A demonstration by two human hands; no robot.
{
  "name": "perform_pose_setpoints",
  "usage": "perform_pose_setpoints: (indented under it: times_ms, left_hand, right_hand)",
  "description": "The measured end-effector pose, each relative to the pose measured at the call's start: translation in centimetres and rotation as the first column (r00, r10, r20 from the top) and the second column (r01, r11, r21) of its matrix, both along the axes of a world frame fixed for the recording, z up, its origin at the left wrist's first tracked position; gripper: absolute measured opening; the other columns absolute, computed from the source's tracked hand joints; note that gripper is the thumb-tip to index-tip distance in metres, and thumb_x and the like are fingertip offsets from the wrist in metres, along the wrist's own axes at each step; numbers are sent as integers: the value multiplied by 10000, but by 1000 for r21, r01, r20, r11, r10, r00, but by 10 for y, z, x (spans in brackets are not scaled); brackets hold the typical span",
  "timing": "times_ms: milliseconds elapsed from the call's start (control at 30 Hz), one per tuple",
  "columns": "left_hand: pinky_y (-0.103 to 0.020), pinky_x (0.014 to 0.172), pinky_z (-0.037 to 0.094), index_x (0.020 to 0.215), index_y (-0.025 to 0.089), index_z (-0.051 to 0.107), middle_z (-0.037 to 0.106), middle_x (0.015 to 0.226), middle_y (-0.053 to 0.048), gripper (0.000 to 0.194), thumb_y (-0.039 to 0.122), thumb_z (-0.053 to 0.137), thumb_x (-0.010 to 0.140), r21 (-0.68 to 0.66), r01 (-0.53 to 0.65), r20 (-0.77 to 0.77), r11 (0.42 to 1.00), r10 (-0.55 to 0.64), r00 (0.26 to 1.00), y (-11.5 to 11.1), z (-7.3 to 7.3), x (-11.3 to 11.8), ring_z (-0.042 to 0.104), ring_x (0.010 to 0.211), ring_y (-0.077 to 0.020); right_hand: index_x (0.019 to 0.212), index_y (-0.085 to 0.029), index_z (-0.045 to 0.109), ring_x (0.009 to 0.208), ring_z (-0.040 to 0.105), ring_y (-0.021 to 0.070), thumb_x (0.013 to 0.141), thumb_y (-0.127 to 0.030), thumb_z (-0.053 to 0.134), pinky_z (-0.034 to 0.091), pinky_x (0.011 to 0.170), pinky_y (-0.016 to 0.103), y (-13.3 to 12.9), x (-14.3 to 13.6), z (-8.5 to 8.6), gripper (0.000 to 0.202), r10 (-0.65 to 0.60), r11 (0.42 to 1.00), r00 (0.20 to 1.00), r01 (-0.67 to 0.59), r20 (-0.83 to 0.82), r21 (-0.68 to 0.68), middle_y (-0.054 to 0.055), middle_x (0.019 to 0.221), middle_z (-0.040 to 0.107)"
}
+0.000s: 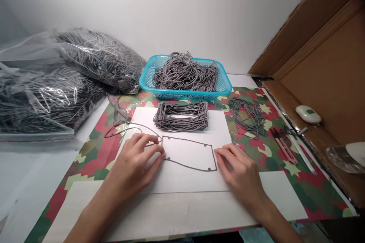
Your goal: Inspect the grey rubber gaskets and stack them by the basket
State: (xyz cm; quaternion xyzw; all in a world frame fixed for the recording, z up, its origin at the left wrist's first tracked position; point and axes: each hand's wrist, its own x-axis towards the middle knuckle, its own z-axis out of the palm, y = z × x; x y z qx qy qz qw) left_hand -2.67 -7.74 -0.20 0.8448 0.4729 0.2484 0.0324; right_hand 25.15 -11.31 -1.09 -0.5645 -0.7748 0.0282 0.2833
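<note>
A thin grey rubber gasket (186, 140), a four-sided loop with small round tabs, lies flat on white paper (194, 182). My left hand (142, 155) pinches its left side between thumb and fingers. At the right side, the thumb and forefinger of my right hand (235, 161) close on the gasket's edge. Another gasket loop (137, 123), with a translucent grey scrap (119, 112) at its end, runs out to the left from behind my left hand. Just beyond the flat gasket sits a neat stack of similar gaskets (181, 123).
A blue basket (185, 93) heaped with gaskets stands behind the stack. Plastic bags (48, 98) full of them fill the left. A looser gasket pile (248, 115), pink-handled cutters (286, 150) and a white pen-like tool (303, 155) lie right, near a cardboard wall (327, 53).
</note>
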Motion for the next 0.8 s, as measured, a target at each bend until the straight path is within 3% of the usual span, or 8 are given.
perform_pose_setpoints:
  times_ms: [400,533,633,800]
  left_hand:
    - [-365,758,427,763,205,597,637,904,-58,184,217,485,908,-104,87,-31,991,-91,995,-5,3,0,530,908,-226]
    - [-353,768,439,929,179,610,620,929,-69,125,178,486,920,-9,48,-25,999,-48,999,-3,1,-2,533,905,-221]
    - [-365,801,443,1080,159,616,613,996,-90,203,181,482,930,49,4,-53,999,-2,999,-1,-1,-3,541,924,-234]
    - [-374,795,441,1175,151,613,599,1015,-104,280,219,465,947,47,-27,-100,999,32,994,0,-5,-4,542,937,-255]
  right_hand:
    - [897,-172,647,746,610,175,935,-109,505,411,668,286,0,-1,-1,159,-3,1000,999,2,50,23,53,835,639]
    - [898,-173,644,738,609,174,934,-105,506,402,656,285,0,-1,-1,157,-2,1000,998,0,61,29,53,834,637]
    - [905,-169,647,735,612,170,932,-102,510,400,651,283,1,-1,-1,154,-2,1000,998,0,68,30,55,838,639]
    - [901,-174,652,729,616,167,929,-103,505,400,639,280,0,-1,-1,166,-9,1000,997,8,75,22,55,845,647]
